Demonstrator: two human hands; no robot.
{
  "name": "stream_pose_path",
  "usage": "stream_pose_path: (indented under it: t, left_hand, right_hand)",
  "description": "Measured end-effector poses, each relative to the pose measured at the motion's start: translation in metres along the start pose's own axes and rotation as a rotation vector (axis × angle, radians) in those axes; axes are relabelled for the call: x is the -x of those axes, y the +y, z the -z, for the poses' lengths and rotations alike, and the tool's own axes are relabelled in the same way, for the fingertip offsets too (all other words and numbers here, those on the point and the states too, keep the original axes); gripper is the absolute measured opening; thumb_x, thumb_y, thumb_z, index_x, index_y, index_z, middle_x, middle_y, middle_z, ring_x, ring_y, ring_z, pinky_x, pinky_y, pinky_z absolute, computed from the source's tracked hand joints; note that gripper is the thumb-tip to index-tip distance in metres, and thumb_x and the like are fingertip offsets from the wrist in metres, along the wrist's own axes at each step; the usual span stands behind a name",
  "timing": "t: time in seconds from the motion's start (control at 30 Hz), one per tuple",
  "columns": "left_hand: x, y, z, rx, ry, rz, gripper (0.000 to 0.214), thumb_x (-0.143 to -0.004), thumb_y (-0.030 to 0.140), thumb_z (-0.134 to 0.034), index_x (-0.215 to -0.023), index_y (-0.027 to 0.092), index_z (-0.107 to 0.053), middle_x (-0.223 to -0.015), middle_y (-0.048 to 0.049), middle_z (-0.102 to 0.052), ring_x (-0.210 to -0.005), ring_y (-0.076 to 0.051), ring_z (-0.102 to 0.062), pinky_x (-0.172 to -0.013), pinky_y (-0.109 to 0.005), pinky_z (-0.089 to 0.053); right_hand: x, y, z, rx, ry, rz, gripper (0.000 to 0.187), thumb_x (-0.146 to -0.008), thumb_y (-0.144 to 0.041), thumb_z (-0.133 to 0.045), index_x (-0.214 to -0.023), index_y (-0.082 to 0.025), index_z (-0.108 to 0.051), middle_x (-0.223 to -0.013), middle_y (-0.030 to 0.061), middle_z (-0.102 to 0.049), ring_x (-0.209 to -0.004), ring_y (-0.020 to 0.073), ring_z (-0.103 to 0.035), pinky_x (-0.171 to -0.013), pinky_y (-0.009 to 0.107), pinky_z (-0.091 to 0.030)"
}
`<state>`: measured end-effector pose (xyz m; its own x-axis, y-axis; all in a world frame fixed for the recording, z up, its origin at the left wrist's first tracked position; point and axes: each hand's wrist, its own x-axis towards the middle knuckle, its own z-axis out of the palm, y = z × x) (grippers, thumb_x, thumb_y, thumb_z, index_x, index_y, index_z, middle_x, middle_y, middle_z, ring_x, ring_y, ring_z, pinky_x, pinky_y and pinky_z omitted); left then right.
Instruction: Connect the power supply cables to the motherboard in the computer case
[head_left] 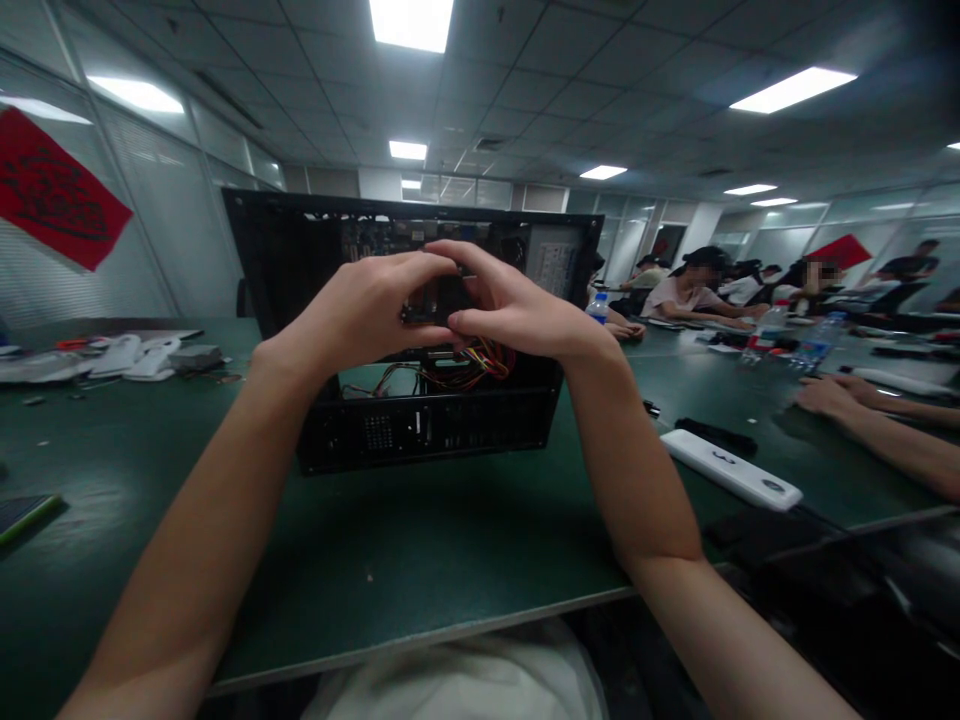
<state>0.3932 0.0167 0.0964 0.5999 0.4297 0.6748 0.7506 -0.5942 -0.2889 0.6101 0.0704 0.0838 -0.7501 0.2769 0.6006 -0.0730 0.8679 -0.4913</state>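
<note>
A black computer case [421,440] stands on the table in front of me with its open side toward me. Both my hands are at the middle of that opening. My left hand [371,305] curves in from the left, thumb below and fingers above a small dark part [441,300]. From the right, my right hand [514,305] closes on the same part, its fingertips near those of the left. What kind of part it is I cannot make out, since the fingers hide much of it. Coloured wires [491,358] hang just beneath the hands inside the case.
On the green table [420,560] a white power strip [731,470] lies at right, beside a black object [716,436]. Another person's hands [832,395] rest at far right. Plastic bottles [817,340] stand beyond. White items [142,355] lie at left; a green-edged object [30,517] is nearer.
</note>
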Motion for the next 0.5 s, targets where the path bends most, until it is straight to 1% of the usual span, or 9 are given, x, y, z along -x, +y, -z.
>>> stream_pose_path:
  t: [0.17,0.33,0.5]
  left_hand:
    - [0.0004,-0.0001,-0.001,0.032,0.029,-0.031,0.061,-0.087,0.053,-0.075,-0.137,0.019,-0.064,-0.131,-0.0123,-0.074,-0.11,-0.029,-0.072,-0.089,-0.04,-0.058]
    - [0.0009,-0.0023,-0.0051,0.088,0.05,-0.049,0.057,-0.086,0.046,-0.077,-0.136,0.023,-0.064,-0.132,-0.0104,-0.073,-0.115,-0.029,-0.072,-0.095,-0.04,-0.057]
    - [0.0,-0.0044,-0.0098,0.164,0.079,-0.059,0.056,-0.083,0.045,-0.08,-0.132,0.022,-0.065,-0.126,-0.0095,-0.075,-0.112,-0.027,-0.072,-0.094,-0.038,-0.057]
  right_hand:
    - [-0.0009,0.0019,0.0014,-0.005,-0.003,0.018,0.073,-0.084,-0.028,-0.069,-0.152,-0.021,-0.043,-0.157,0.0114,-0.048,-0.133,0.0295,-0.056,-0.108,0.043,-0.057]
    - [-0.0013,-0.0016,0.0004,0.014,0.017,0.033,0.072,-0.081,-0.025,-0.069,-0.149,-0.018,-0.047,-0.157,0.0122,-0.049,-0.142,0.0306,-0.05,-0.122,0.048,-0.044]
    - [-0.0017,-0.0026,0.0009,0.018,0.023,0.038,0.071,-0.08,-0.024,-0.069,-0.148,-0.017,-0.049,-0.157,0.013,-0.05,-0.145,0.0299,-0.047,-0.127,0.049,-0.037]
